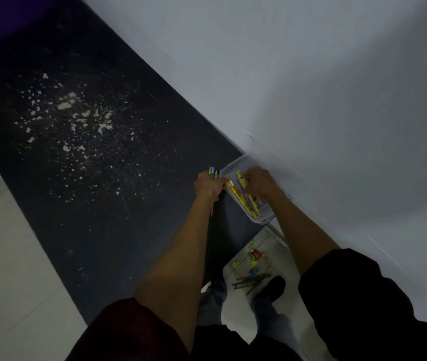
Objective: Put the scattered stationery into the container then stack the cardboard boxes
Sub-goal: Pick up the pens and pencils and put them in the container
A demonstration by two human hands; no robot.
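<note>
head | clear plastic container [263, 218] | slim yellow pencils [243, 201] | flaked dark tabletop [90, 165]

Table: dark table [108, 194], running from 11 o'clock down to 6 o'clock along the white wall [311, 87].
Table wear: pale flecks [77, 121] at 10 o'clock.
On table: clear container [262, 219] near centre toward 4 o'clock, against the wall, holding yellow pencils [242, 200].
Floor: tiled floor [12, 269] at 8 o'clock and 5 o'clock.
On floor: loose pencils [251, 280] and coloured pieces [255, 256] at 5 o'clock.
</note>
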